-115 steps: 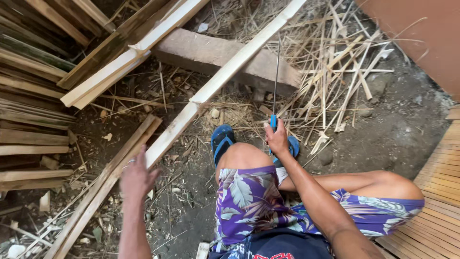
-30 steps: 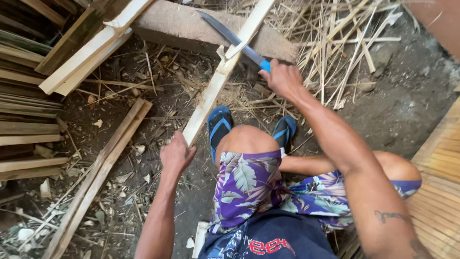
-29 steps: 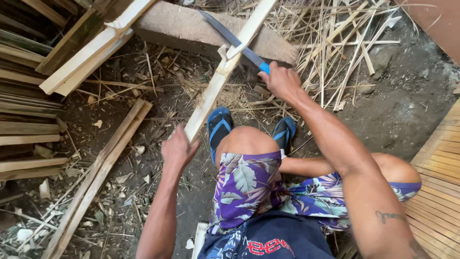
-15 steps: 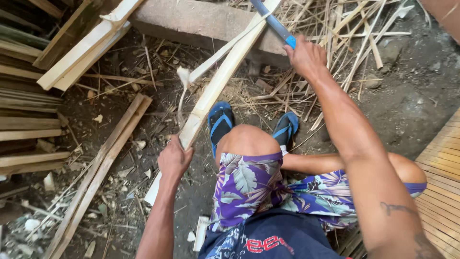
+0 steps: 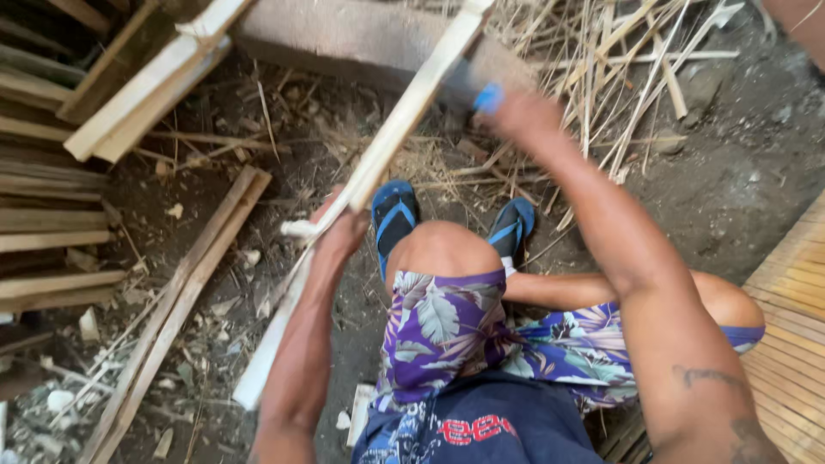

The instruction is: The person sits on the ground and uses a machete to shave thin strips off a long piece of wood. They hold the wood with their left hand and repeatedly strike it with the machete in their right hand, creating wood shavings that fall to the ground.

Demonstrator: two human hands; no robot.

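A long pale bamboo slat [image 5: 404, 120] runs diagonally from the upper middle down to the lower left. My left hand [image 5: 337, 234] grips it near its middle, lifting it off the ground. My right hand [image 5: 526, 113] is blurred with motion and closed on the blue handle of a knife [image 5: 486, 97]; the blade is hidden behind the slat. The slat's far end rests on a wooden block [image 5: 344, 39]. I squat with my feet in blue sandals [image 5: 394, 215] just below the slat.
Stacked bamboo slats [image 5: 51, 172] lie at the left, two more slats [image 5: 185, 292] on the dirt beside me. Thin bamboo splinters [image 5: 619, 77] pile up at the upper right. A slatted bamboo floor [image 5: 791, 326] edges the right side.
My left hand moved up and grasped the slat, raising it. My right hand swung the knife down from above the slat to beside it. The peeled strip no longer shows.
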